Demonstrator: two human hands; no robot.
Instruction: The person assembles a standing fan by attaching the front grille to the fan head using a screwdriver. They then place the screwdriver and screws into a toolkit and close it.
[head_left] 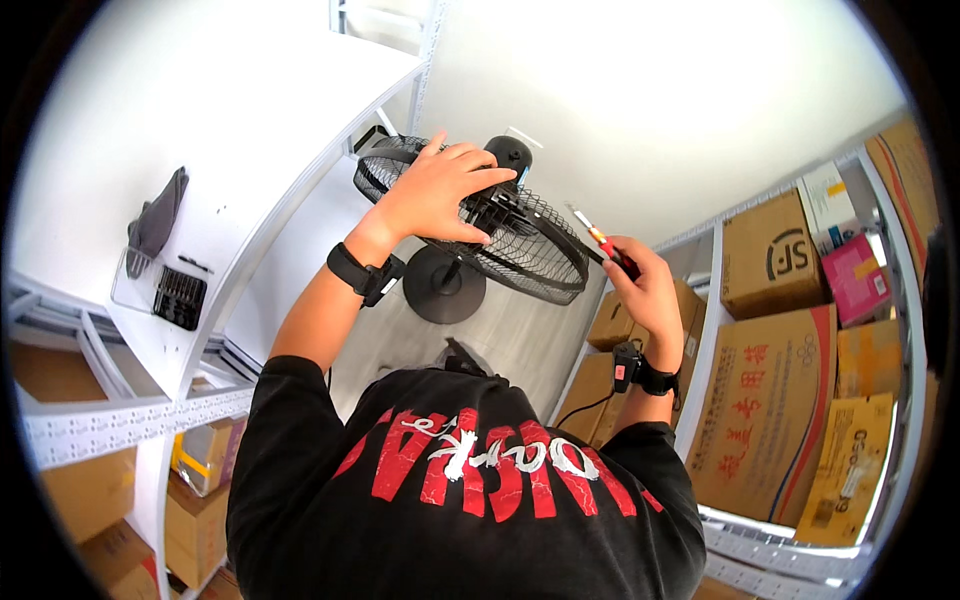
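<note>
A black pedestal fan (545,250) stands before me, its wire cage tilted and its round base (445,290) on the floor. My left hand (440,190) lies over the cage near the hub, thumb and fingers spread around that part and gripping it. In my right hand (645,285), at the right rim of the cage, is a screwdriver (604,243) with a red handle. Its pale shaft points up and to the left, apart from the hub. The fan's black motor housing (510,155) shows just beyond my left fingers.
On the white table (270,110) at left lie a dark grey cloth (155,225), a black bit set (180,298) and a small dark rod (195,264). Shelves with cardboard boxes (765,410) and a pink box (857,280) stand at right. More boxes (195,530) sit at lower left.
</note>
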